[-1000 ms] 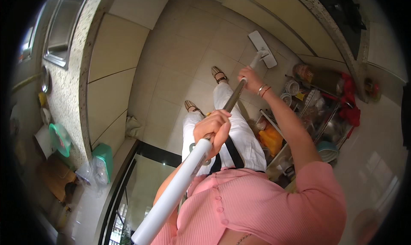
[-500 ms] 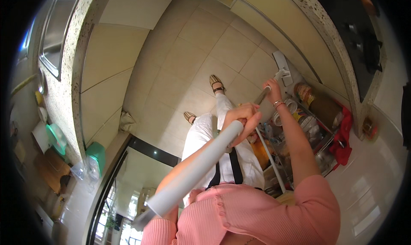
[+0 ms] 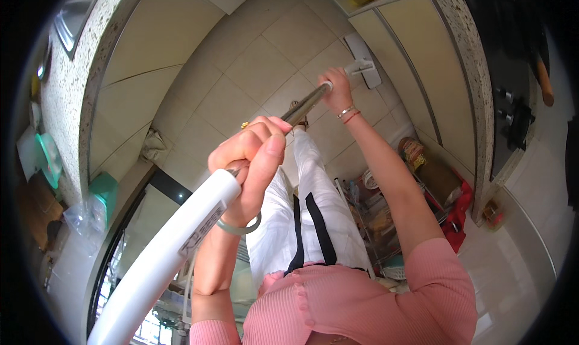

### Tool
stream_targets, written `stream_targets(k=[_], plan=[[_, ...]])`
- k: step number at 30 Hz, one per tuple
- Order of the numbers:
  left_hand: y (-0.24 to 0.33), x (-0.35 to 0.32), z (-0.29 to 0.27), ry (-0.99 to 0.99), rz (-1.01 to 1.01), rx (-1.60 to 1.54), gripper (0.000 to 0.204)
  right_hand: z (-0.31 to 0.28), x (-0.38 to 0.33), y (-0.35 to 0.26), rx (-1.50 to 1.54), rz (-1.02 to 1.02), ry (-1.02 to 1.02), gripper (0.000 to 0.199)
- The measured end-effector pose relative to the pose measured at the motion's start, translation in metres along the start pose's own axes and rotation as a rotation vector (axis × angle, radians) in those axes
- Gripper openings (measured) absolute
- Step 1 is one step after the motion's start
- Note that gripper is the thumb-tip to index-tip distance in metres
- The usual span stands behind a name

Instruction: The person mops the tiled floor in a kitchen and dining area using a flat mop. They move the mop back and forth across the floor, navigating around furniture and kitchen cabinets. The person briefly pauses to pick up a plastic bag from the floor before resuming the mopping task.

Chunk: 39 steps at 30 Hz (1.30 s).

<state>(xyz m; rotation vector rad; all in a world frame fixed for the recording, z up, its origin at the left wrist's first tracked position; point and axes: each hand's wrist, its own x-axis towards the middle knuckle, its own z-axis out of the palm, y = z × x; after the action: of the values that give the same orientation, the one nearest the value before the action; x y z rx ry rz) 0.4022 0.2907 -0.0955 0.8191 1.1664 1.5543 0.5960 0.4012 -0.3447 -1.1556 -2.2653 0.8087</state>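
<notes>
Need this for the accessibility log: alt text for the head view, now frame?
Seen from above, a person in a pink top grips a long mop handle with both hands: the left hand on the white upper part, the right hand lower on the metal shaft. The flat mop head rests on a beige tiled floor beside cabinets.

Mop head (image 3: 363, 66) on floor (image 3: 253, 67), by cabinet (image 3: 416, 61).

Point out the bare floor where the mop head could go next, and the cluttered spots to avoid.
Bare tile floor lies between the left cabinets and the mop head, ahead of the feet. It is crowded at the wire rack and red cloth under the right counter.
</notes>
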Motion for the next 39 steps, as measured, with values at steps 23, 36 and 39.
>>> stream_targets(k=[23,36,39], plan=[[0.081,-0.245,-0.117,0.409,-0.037,0.329,0.03,0.149,-0.09,-0.196,0.105,-0.175,-0.387,0.015],[0.172,-0.321,-0.132,0.364,0.123,0.431,0.03,0.156,-0.156,-0.334,0.266,-0.184,-0.642,0.015],[0.17,-0.298,-0.118,0.333,0.166,0.358,0.028,0.125,-0.132,-0.321,0.241,-0.189,-0.566,0.016]])
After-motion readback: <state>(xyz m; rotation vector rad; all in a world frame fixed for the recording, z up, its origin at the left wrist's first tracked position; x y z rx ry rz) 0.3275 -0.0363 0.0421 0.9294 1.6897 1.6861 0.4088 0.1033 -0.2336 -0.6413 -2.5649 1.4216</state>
